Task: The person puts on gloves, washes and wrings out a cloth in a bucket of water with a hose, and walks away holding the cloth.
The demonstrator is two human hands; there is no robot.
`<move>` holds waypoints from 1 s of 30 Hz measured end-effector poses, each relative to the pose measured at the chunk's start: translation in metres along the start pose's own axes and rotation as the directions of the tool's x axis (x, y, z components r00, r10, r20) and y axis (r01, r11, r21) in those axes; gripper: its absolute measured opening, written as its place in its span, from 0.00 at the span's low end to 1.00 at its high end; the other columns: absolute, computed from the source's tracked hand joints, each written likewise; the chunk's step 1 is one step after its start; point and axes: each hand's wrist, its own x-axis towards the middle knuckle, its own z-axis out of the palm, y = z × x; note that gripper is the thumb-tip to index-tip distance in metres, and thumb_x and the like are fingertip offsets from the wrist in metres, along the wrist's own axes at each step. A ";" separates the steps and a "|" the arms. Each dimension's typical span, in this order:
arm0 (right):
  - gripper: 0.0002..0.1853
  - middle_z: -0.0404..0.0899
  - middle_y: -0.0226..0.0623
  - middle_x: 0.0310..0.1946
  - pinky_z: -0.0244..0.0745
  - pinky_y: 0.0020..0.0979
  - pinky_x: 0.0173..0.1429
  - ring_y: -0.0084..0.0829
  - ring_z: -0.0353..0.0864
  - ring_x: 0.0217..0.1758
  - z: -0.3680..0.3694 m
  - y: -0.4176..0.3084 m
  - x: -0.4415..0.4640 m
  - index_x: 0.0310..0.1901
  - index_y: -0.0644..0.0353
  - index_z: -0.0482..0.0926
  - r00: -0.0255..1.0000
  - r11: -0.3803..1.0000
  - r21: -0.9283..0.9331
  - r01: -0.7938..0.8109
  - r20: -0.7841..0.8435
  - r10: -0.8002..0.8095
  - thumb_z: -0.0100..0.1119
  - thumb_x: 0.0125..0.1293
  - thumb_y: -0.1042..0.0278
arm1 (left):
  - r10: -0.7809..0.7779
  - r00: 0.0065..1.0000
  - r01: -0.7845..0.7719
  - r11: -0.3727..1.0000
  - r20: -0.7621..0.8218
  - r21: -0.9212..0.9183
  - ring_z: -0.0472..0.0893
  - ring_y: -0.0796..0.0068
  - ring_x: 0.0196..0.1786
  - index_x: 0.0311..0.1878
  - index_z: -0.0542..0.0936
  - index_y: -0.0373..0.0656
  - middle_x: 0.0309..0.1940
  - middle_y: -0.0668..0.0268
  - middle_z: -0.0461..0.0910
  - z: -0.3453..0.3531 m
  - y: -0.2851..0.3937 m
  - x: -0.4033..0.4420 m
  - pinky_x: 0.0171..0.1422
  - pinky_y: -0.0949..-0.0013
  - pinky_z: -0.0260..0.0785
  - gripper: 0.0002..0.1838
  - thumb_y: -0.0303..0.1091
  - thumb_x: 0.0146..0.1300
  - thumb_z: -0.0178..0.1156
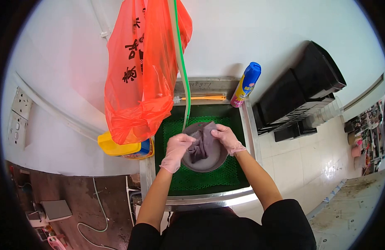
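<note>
My left hand (178, 150), in a thin clear glove, pinches one side of a wet grey-brown cloth (199, 151). Gripping the cloth's upper right edge is my right hand (226, 138), gloved the same way. The cloth hangs bunched between both hands, its lower end down in a round grey basin (208, 168) of cloudy water. Beneath the basin lies a green mesh mat (180, 180) on the floor of a metal sink (192, 200). A green-striped hose (183, 71) comes down into the sink just behind the basin.
A red plastic bag (146, 83) hangs at the back left, above a yellow-lidded tub (125, 146). An orange-handled brush (203, 98) lies on the back ledge beside a blue spray can (246, 84). Black crates (298, 89) stand to the right.
</note>
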 end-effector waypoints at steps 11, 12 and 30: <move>0.28 0.75 0.35 0.55 0.69 0.30 0.60 0.26 0.74 0.55 0.024 0.041 -0.001 0.65 0.62 0.66 0.963 0.998 -0.005 -0.058 -0.265 0.054 0.62 0.66 0.67 | -0.029 1.000 0.022 0.917 -0.012 -0.399 0.76 0.80 0.34 0.27 0.72 0.43 0.29 0.70 0.76 0.006 0.005 0.002 0.40 0.77 0.69 0.11 0.13 0.53 0.58; 0.28 0.75 0.35 0.55 0.69 0.30 0.60 0.26 0.74 0.55 0.028 0.046 -0.001 0.65 0.62 0.66 0.962 0.998 -0.002 -0.061 -0.267 0.059 0.62 0.66 0.67 | -0.016 1.000 0.022 0.900 0.016 -0.435 0.75 0.80 0.34 0.27 0.71 0.44 0.29 0.70 0.75 0.008 0.009 0.001 0.39 0.78 0.68 0.12 0.13 0.53 0.58; 0.17 0.83 0.47 0.44 0.76 0.40 0.54 0.43 0.82 0.52 0.011 0.094 0.056 0.50 0.51 0.81 0.963 0.025 -0.965 -0.263 -0.264 -0.049 0.49 0.62 0.65 | -0.119 0.986 0.121 0.993 -0.113 0.008 0.76 0.68 0.56 0.55 0.77 0.38 0.51 0.60 0.79 0.032 -0.056 0.008 0.60 0.69 0.67 0.21 0.24 0.57 0.54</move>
